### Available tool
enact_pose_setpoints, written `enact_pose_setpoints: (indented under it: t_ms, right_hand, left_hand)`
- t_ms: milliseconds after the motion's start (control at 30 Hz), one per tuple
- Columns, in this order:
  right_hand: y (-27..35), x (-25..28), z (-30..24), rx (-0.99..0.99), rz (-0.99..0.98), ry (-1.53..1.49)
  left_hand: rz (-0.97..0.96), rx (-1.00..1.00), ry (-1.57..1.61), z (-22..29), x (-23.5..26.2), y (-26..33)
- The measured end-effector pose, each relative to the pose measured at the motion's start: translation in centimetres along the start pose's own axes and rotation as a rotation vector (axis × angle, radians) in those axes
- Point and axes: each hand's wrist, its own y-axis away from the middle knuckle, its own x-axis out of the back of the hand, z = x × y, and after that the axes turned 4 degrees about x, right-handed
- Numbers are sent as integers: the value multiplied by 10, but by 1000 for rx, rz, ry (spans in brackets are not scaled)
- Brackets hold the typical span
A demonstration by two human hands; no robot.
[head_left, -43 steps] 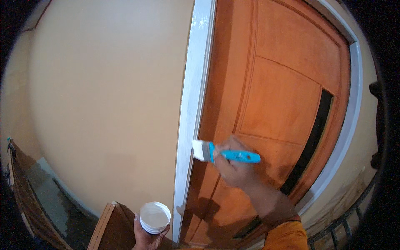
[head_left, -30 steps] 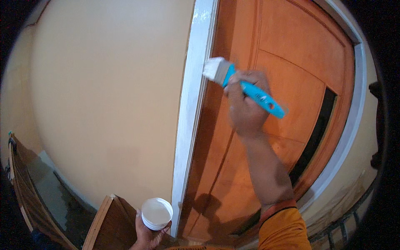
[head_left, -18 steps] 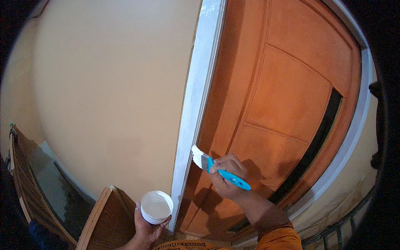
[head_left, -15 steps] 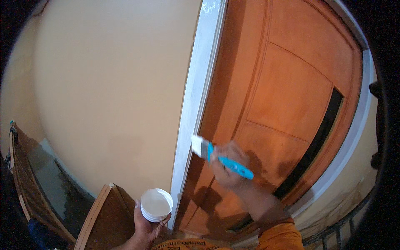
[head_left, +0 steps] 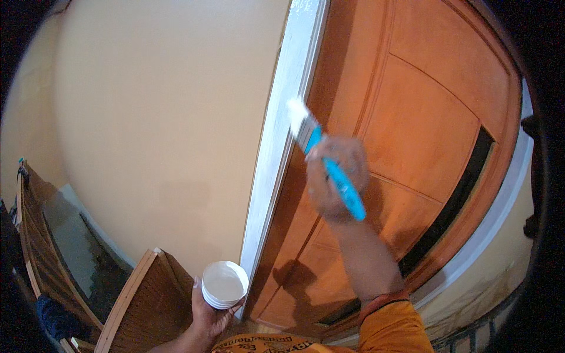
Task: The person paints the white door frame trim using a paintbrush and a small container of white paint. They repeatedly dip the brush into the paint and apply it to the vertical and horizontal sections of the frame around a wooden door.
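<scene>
In my right hand [head_left: 336, 176] is a paintbrush [head_left: 347, 189] with a turquoise handle and white-coated bristles. The brush tilts up and to the left, its tip over the white door frame [head_left: 268, 159]; whether the bristles touch the wood I cannot tell. My left hand [head_left: 209, 315] holds a small white tub [head_left: 225, 285] of whitish paint from below, low down beside the foot of the frame. Thumb and fingers wrap the tub's sides. An orange-brown panelled door [head_left: 424, 117] stands right of the frame, behind my right forearm.
A beige wall [head_left: 165, 117] fills the left side. Below it stands a brown wooden panel with a pale edge [head_left: 132, 294], and another brown panel [head_left: 44, 235] leans farther left. Dark railing bars [head_left: 471, 341] show at the lower right.
My right hand has moved the paintbrush upward along the door frame, and the brush now points more steeply up. My left hand still holds the tub in nearly the same place.
</scene>
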Motion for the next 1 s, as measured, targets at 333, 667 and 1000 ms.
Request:
enact_pose_setpoints:
  t_ms: [333,667,1000]
  right_hand:
    - [85,48,-81,-485,-235,-212]
    - [26,86,-121,-996,-74,-803]
    - [-60,46,-132,-491,-887,-707]
  left_hand:
    - [18,31,2,7,-14,-6]
    - [-179,-10,-9,2,-19,2]
    - [-365,52,-120,41,-68,12]
